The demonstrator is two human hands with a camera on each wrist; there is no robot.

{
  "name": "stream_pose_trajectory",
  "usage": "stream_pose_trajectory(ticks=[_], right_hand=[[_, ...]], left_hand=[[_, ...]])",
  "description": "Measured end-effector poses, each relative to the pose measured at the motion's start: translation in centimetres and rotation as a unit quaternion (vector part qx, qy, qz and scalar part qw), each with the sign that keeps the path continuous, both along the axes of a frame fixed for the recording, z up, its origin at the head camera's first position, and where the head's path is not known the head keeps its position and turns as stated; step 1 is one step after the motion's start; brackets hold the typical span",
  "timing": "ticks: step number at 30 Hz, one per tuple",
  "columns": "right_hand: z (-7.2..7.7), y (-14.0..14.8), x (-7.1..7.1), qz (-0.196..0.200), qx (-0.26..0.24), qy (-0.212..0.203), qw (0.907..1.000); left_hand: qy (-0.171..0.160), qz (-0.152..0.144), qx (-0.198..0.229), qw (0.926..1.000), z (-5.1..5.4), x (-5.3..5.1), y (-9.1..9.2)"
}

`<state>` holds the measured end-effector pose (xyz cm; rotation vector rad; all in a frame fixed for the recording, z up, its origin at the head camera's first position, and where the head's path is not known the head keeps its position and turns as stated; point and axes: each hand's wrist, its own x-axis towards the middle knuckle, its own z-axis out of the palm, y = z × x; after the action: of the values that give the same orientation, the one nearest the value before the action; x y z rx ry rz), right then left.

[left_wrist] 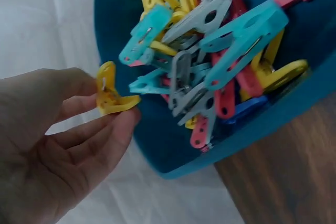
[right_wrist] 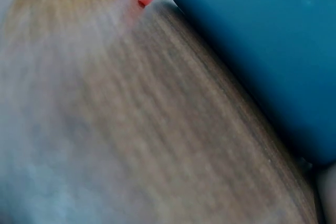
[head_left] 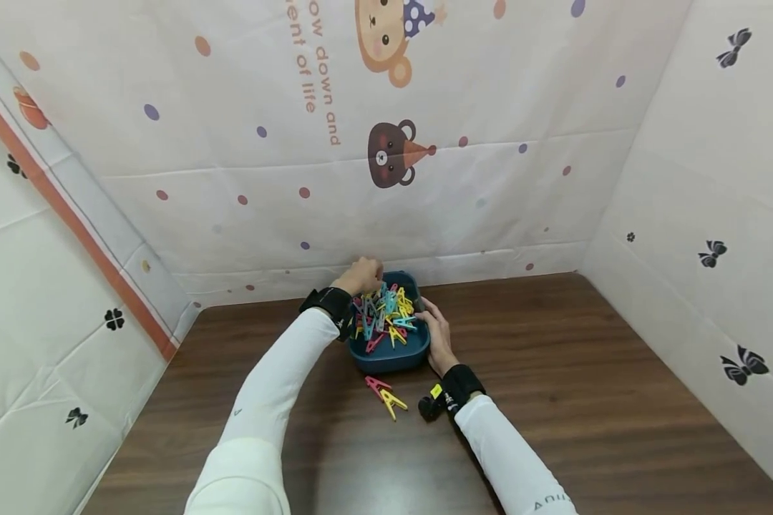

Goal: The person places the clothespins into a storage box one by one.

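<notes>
A blue plastic bin (head_left: 394,360) full of clothespins (left_wrist: 244,40) in yellow, turquoise, pink and grey stands against the back wall. At its far left rim, my left hand (head_left: 362,275) pinches a yellow clothespin (left_wrist: 107,95) between thumb and fingers, just outside the bin wall in the left wrist view. My right hand (head_left: 439,337) holds the bin's right side, with fingertips at the rim. In the right wrist view only a sliver of that hand shows beside the bin (right_wrist: 268,45). On the table before the bin lie a pink clothespin (head_left: 378,386) and a yellow clothespin (head_left: 391,402), touching.
The brown wooden table (head_left: 541,372) ends at a patterned sheet (head_left: 283,222) hung behind it, with more sheeting on both sides. A small black device with a yellow label (head_left: 433,402) sits by my right wrist.
</notes>
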<state>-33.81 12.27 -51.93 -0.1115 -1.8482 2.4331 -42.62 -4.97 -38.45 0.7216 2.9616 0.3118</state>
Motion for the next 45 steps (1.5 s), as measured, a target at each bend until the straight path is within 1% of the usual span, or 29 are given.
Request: stream_pose_trajectory(ticks=[4,6,9,11,12,14,16,17,19,21,22,23,25,27,28,29,31,32,33,35,36,38,39,40,41,43,45], right_hand=[[-0.3,-0.3,0.2,0.001,0.002,0.005,1.0000],[-0.5,-0.4,0.2,0.002,0.000,0.003,1.0000],[-0.6,-0.6,0.2,0.006,0.000,-0.001,1.0000],[-0.6,-0.8,0.3,0.008,-0.004,-0.005,0.9999],[-0.7,-0.8,0.2,0.008,-0.005,-0.006,0.9999],[-0.6,-0.7,0.3,0.007,-0.012,-0.007,0.9999],[-0.5,-0.6,0.3,0.007,-0.018,-0.009,0.9998],[-0.4,-0.5,0.2,0.006,-0.020,-0.009,0.9998],[-0.2,-0.2,0.2,0.002,-0.026,-0.009,0.9996],[-0.1,0.1,0.1,-0.001,-0.028,-0.006,0.9996],[0.0,0.3,0.0,-0.004,-0.029,-0.005,0.9996],[0.0,0.4,-0.1,-0.006,-0.029,-0.004,0.9996],[0.1,0.6,-0.2,-0.010,-0.029,0.001,0.9995],[0.2,0.7,-0.3,-0.012,-0.033,0.005,0.9994],[0.3,0.8,-0.4,-0.012,-0.036,0.007,0.9993],[0.3,0.8,-0.4,-0.011,-0.040,0.009,0.9991],[0.4,0.7,-0.4,-0.008,-0.047,0.010,0.9988],[0.4,0.6,-0.5,-0.005,-0.049,0.010,0.9987],[0.3,0.5,-0.5,-0.002,-0.051,0.010,0.9986],[0.2,0.3,-0.5,0.002,-0.049,0.010,0.9988],[0.2,0.2,-0.4,0.005,-0.047,0.009,0.9989],[0.0,0.1,-0.3,0.008,-0.043,0.008,0.9990],[-0.1,0.0,-0.3,0.007,-0.043,0.006,0.9990],[-0.1,0.0,-0.2,0.007,-0.043,0.005,0.9991],[-0.2,-0.1,-0.2,0.007,-0.045,0.003,0.9990],[-0.1,-0.1,-0.2,0.007,-0.049,0.002,0.9988],[0.0,0.0,-0.2,0.008,-0.052,0.002,0.9986]], left_hand=[[-0.032,0.007,-0.019,0.9993,-1.4,0.2,-0.9],[-0.047,0.006,-0.032,0.9984,-1.9,0.5,-1.4],[-0.067,-0.001,-0.043,0.9968,-2.4,1.1,-2.4],[-0.077,-0.004,-0.032,0.9965,-2.2,1.6,-3.0],[-0.074,-0.006,-0.025,0.9969,-1.9,1.8,-3.2],[-0.067,-0.013,-0.007,0.9976,-0.8,2.2,-3.6],[-0.042,-0.024,0.003,0.9988,0.7,2.8,-3.8],[-0.023,-0.031,0.005,0.9993,1.6,3.2,-3.8],[0.009,-0.053,0.000,0.9986,3.4,4.4,-3.7],[0.042,-0.082,-0.013,0.9957,5.0,6.1,-3.4],[0.055,-0.102,-0.020,0.9931,5.6,7.2,-3.2],[0.067,-0.119,-0.030,0.9902,6.0,8.4,-3.0],[0.094,-0.161,-0.057,0.9809,6.1,11.0,-2.5],[0.122,-0.202,-0.085,0.9680,5.4,13.6,-2.0],[0.133,-0.224,-0.103,0.9600,4.7,14.9,-1.8],[0.140,-0.244,-0.120,0.9521,3.8,16.1,-1.6],[0.147,-0.287,-0.152,0.9342,1.7,18.2,-1.5],[0.146,-0.306,-0.167,0.9260,0.6,19.0,-1.6],[0.140,-0.318,-0.185,0.9193,-0.6,19.6,-1.8],[0.126,-0.332,-0.209,0.9109,-2.9,20.3,-2.3],[0.124,-0.337,-0.219,0.9074,-4.0,20.5,-2.6],[0.126,-0.339,-0.233,0.9025,-5.6,20.6,-3.2],[0.130,-0.342,-0.236,0.9003,-6.1,20.7,-3.4],[0.134,-0.346,-0.235,0.8984,-6.4,20.8,-3.6],[0.138,-0.351,-0.235,0.8960,-6.6,20.9,-3.7],[0.143,-0.360,-0.232,0.8923,-6.6,21.1,-3.8],[0.140,-0.365,-0.226,0.8924,-6.5,21.2,-4.0]])
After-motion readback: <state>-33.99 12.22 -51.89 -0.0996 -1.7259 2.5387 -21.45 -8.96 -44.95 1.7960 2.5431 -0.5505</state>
